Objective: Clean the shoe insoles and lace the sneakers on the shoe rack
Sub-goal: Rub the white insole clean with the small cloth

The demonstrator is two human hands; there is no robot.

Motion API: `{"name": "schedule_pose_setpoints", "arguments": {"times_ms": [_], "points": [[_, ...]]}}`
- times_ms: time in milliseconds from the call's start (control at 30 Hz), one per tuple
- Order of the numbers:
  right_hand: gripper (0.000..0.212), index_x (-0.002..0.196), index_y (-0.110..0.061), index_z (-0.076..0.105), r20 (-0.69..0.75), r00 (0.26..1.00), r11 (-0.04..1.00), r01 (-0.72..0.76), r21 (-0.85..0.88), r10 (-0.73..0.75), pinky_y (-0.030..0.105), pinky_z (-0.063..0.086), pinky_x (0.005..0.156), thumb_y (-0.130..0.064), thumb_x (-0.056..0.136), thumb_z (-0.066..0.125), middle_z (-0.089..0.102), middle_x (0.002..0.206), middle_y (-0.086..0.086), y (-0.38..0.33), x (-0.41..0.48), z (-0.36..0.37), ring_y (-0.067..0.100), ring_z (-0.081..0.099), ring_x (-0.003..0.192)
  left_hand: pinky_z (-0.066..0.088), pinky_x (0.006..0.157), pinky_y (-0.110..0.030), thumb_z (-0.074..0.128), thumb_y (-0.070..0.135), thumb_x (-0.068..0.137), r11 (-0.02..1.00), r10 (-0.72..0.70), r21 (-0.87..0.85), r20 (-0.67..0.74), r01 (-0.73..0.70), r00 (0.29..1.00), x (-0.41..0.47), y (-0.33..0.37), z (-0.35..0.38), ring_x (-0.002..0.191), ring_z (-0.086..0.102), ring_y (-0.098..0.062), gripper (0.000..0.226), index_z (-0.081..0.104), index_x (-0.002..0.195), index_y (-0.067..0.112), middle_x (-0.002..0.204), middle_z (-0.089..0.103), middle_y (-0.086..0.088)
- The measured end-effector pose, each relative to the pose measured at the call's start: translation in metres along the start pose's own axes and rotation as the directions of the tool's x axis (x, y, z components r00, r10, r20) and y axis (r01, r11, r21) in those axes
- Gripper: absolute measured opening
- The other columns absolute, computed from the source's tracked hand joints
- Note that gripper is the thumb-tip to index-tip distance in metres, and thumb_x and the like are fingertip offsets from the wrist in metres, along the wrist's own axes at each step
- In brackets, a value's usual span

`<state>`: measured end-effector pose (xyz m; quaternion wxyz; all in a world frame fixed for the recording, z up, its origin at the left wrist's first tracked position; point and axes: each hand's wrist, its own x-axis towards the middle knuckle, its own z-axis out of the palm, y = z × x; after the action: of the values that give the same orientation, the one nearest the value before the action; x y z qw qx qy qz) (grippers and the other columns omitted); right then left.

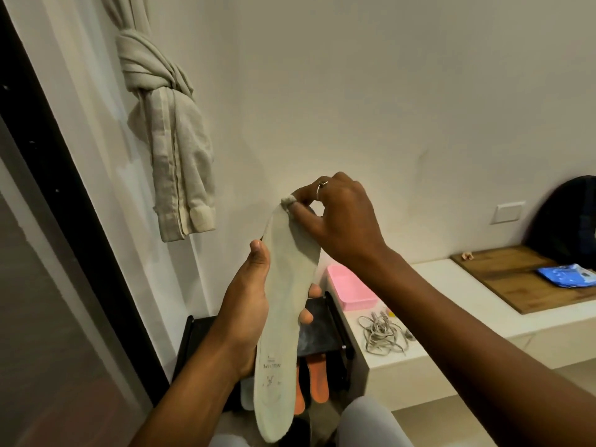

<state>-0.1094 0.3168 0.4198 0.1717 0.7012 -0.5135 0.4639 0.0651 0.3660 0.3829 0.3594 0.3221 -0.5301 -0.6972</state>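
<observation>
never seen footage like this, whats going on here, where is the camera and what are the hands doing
There is no machine here. This is one picture from a camera worn on a person's head, looking forward and down at their own two bare hands. The left hand grips a long pale insole round its middle and holds it up. The right hand pinches a small pale wad, perhaps a cloth or wipe, against the insole's toe end, which looks like cleaning. Below stands a black shoe rack holding orange insoles. To the right, a white ledge carries a pink tray, a tangle of grey laces, a wooden board and a blue packet. A knotted curtain hangs on the left.
</observation>
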Motion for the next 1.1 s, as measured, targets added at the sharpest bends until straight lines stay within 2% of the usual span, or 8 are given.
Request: {"name": "schedule_pose_setpoints", "arguments": {"times_ms": [67,233,400,567,733,900,1033,1100], "points": [[0.020,0.099,-0.022,0.079,0.011,1.000,1.000,-0.009,-0.002,0.009,0.041,0.047,0.076,-0.037,0.093,0.068,0.073,0.089,-0.007,0.002,0.000,0.000,0.012,0.053,0.081,0.054,0.056,-0.032,0.020,0.067,0.097,1.000,-0.006,0.016,0.008,0.006,1.000,0.000,0.000,0.001,0.063,0.063,-0.026,0.072,0.060,0.128,0.017,0.098,0.072,-0.020],[0.018,0.099,-0.020,0.081,0.156,0.969,0.981,0.191,0.012,-0.191,0.035,0.042,0.068,-0.033,0.090,0.072,0.071,0.086,-0.005,-0.012,-0.026,-0.007,0.016,0.053,0.078,0.054,0.053,-0.032,0.021,0.065,0.098,0.998,0.057,-0.001,-0.040,-0.057,0.998,0.000,0.001,-0.005,0.060,0.063,-0.026,0.069,0.060,0.129,0.018,0.096,0.072,-0.023],[0.013,0.096,-0.021,0.081,0.053,0.994,0.987,0.099,-0.122,-0.094,0.039,0.045,0.070,-0.028,0.090,0.072,0.072,0.084,-0.007,0.005,-0.015,-0.013,0.015,0.052,0.079,0.054,0.054,-0.032,0.021,0.066,0.097,0.997,0.071,0.034,-0.021,-0.070,0.997,0.000,-0.001,-0.002,0.063,0.063,-0.027,0.069,0.058,0.133,0.020,0.098,0.072,-0.023],[0.018,0.094,-0.022,0.080,0.306,0.913,0.959,0.284,-0.004,-0.269,0.031,0.040,0.068,-0.032,0.089,0.066,0.070,0.084,-0.009,-0.017,-0.042,-0.018,0.010,0.051,0.077,0.052,0.052,-0.034,0.025,0.069,0.093,0.995,0.096,0.009,-0.058,-0.096,0.994,0.003,-0.004,-0.004,0.062,0.065,-0.028,0.072,0.059,0.133,0.021,0.092,0.072,-0.017],[0.018,0.089,-0.020,0.080,0.123,0.982,0.986,0.150,-0.075,-0.140,0.036,0.045,0.068,-0.035,0.088,0.070,0.071,0.082,-0.010,0.002,-0.027,-0.021,0.010,0.048,0.076,0.056,0.056,-0.033,0.021,0.065,0.096,0.994,0.097,0.045,-0.005,-0.097,0.995,0.002,-0.004,-0.001,0.065,0.065,-0.028,0.067,0.058,0.131,0.023,0.101,0.072,-0.025],[0.021,0.084,-0.020,0.079,0.398,0.860,0.946,0.315,0.075,-0.318,0.031,0.042,0.071,-0.036,0.088,0.066,0.069,0.082,-0.009,-0.023,-0.051,-0.024,0.009,0.051,0.076,0.056,0.064,-0.036,0.027,0.067,0.095,0.991,0.131,0.022,-0.079,-0.129,0.988,0.004,-0.007,-0.004,0.082,0.072,-0.028,0.067,0.062,0.132,0.024,0.103,0.074,-0.012],[0.017,0.085,-0.018,0.079,0.170,0.970,0.978,0.192,-0.086,-0.175,0.032,0.040,0.066,-0.033,0.087,0.070,0.070,0.079,-0.008,-0.004,-0.030,-0.024,0.010,0.047,0.074,0.057,0.057,-0.035,0.020,0.065,0.097,0.996,0.086,0.031,0.001,-0.086,0.996,0.004,-0.004,-0.003,0.066,0.067,-0.030,0.066,0.061,0.128,0.024,0.100,0.073,-0.022],[0.017,0.086,-0.017,0.079,0.136,0.980,0.985,0.156,-0.073,-0.145,0.036,0.045,0.068,-0.032,0.086,0.071,0.071,0.080,-0.007,-0.003,-0.029,-0.022,0.011,0.049,0.075,0.057,0.058,-0.035,0.020,0.065,0.097,0.996,0.081,0.027,0.007,-0.081,0.997,0.003,-0.005,-0.002,0.066,0.068,-0.029,0.065,0.062,0.126,0.025,0.103,0.072,-0.023]]}}
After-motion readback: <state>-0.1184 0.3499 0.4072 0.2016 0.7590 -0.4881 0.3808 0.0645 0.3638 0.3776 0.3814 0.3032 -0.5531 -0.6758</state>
